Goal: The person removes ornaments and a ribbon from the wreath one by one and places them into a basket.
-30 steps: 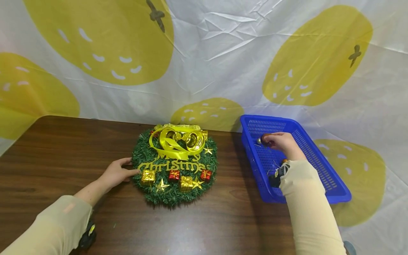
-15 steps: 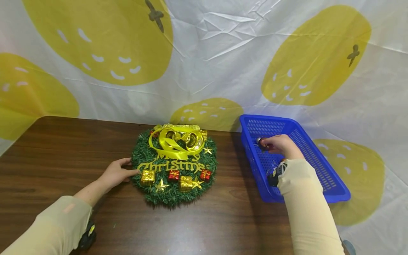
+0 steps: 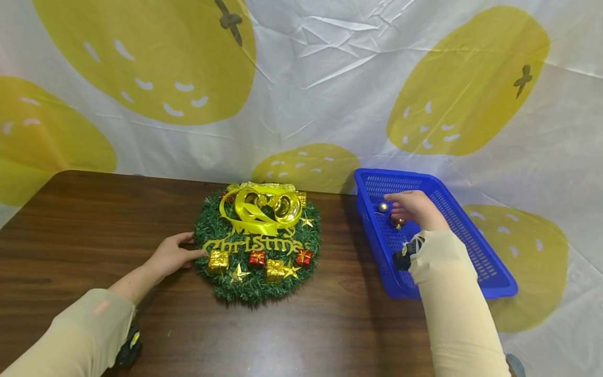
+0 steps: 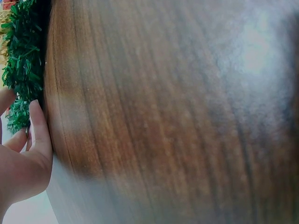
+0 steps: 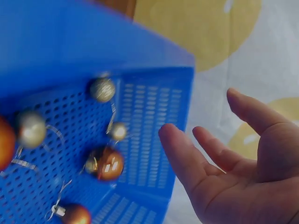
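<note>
A green tinsel Christmas wreath [image 3: 254, 293] lies on the table, with gold lettering, stars, small gift boxes and a shiny yellow ribbon [image 3: 264, 229] at its top. My left hand [image 3: 169, 256] holds the wreath's left edge; in the left wrist view the tinsel sits between its fingers. Over the blue basket [image 3: 369, 230], my right hand [image 3: 413, 206] has its fingers spread and nothing between them. Below it in the basket are a brown bauble [image 3: 398, 222] and a silver bauble [image 3: 383, 207]. The right wrist view shows that shiny brown bauble [image 5: 111, 163] apart from the fingers.
Several more baubles lie in the basket, among them a gold one [image 5: 103, 89], a pearly one [image 5: 32, 129] and an orange one [image 5: 4, 142]. The brown wooden table [image 3: 301, 335] meets a fruit-print cloth [image 3: 325, 104] at the back.
My right hand has lowered the brown bauble into the basket and let it go; its fingers have come apart. The left hand and the wreath have stayed put.
</note>
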{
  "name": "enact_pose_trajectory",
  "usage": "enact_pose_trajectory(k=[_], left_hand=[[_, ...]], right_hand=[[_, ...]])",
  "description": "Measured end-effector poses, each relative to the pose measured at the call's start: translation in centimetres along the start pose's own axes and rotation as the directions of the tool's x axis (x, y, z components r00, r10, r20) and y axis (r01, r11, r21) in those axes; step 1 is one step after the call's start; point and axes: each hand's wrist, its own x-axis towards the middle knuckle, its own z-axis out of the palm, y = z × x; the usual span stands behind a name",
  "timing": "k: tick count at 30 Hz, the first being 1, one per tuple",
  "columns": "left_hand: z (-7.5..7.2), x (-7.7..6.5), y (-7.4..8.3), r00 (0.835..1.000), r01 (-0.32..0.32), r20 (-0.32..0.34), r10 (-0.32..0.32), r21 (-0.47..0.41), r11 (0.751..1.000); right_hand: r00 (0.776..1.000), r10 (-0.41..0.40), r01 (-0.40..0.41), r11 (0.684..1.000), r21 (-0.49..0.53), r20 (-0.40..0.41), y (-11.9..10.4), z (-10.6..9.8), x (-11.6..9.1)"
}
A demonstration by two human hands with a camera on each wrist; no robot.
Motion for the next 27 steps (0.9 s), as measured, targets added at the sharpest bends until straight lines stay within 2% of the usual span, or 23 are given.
enact_pose_trajectory(k=[5,10,19,27], left_hand=[[-0.1,0.1,-0.1,1.0,0.002,0.003,-0.002,0.005,1.0],[0.0,0.2,-0.2,1.0,0.004,0.003,-0.004,0.004,1.0],[-0.1,0.2,-0.4,1.0,0.008,-0.003,-0.008,-0.002,1.0],[0.0,0.3,-0.3,1.0,0.009,-0.008,-0.009,0.003,1.0]], right_hand=[[0.997,-0.073,0.072,0.995,0.07,0.01,-1.3,0.6,-0.2],[0.991,-0.133,0.13,0.987,0.097,0.024,-2.9,1.6,-0.6],[0.983,-0.179,0.169,0.971,0.166,0.046,-4.9,5.2,-0.4],[0.975,-0.198,0.175,0.963,0.205,0.096,-5.3,8.5,0.4]])
